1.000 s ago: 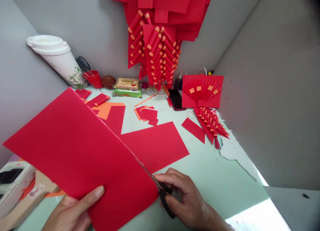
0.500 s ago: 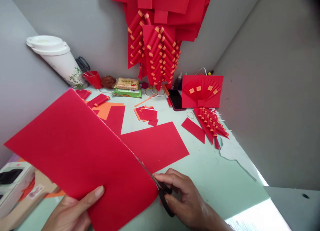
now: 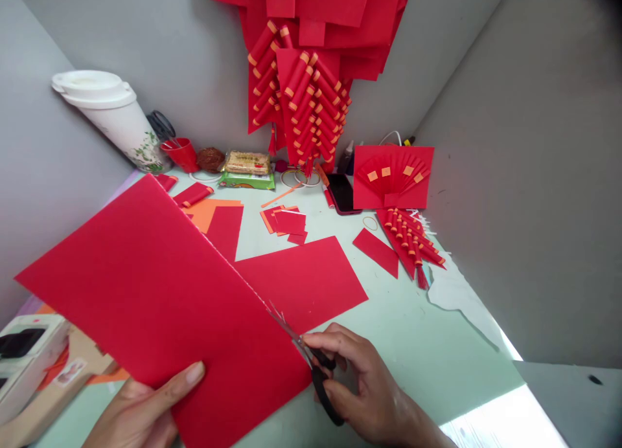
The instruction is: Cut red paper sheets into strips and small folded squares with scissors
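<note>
- Left hand (image 3: 146, 403): thumb on top of sheet (image 3: 146, 286), fingers curled beneath, gripping its near-left edge;
- Right hand (image 3: 359, 377): fingers wrapped about black handles of scissors (image 3: 302, 346); blades lie along sheet's right edge;
- Sheet slants above worktop (image 3: 418, 364), overlapping flat red panel (image 3: 311, 280);
- Phone (image 3: 343, 193) farther back, beside fan card (image 3: 394, 160).

Red sheet (image 3: 155, 292), blk-handled scissors (image 3: 318, 382), wht cup (image 3: 114, 121) w/ grn leaf print (image 3: 148, 153)

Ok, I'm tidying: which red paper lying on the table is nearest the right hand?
The large flat sheet just beyond the right hand; other red pieces lie farther away.
</note>
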Demonstrator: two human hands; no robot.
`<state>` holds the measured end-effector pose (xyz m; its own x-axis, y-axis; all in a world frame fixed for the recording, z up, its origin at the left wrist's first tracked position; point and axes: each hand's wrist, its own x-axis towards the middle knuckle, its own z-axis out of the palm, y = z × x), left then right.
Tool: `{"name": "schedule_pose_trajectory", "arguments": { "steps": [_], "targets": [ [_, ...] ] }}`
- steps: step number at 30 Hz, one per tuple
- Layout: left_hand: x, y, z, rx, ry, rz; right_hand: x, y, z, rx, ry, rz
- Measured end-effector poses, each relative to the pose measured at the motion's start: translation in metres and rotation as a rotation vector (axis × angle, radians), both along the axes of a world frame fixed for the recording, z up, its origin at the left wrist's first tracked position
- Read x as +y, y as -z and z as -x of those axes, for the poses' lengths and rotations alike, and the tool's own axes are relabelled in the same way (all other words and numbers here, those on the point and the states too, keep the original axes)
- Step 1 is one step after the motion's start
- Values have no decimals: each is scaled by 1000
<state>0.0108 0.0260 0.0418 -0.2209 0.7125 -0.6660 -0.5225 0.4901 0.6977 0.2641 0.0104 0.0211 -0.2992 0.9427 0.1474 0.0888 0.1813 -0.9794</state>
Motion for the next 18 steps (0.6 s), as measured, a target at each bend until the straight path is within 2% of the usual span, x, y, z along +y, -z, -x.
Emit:
{"name": "schedule_pose_trajectory", "arguments": {
  "steps": [4, 18],
  "targets": [
    [-2, 6, 3, 50, 73, -11, 2, -2, -2, -24, -25, 23],
    [-1, 30, 21, -35, 81, 25, 1, 0, 1, -50, 24, -17]
  ]
}}
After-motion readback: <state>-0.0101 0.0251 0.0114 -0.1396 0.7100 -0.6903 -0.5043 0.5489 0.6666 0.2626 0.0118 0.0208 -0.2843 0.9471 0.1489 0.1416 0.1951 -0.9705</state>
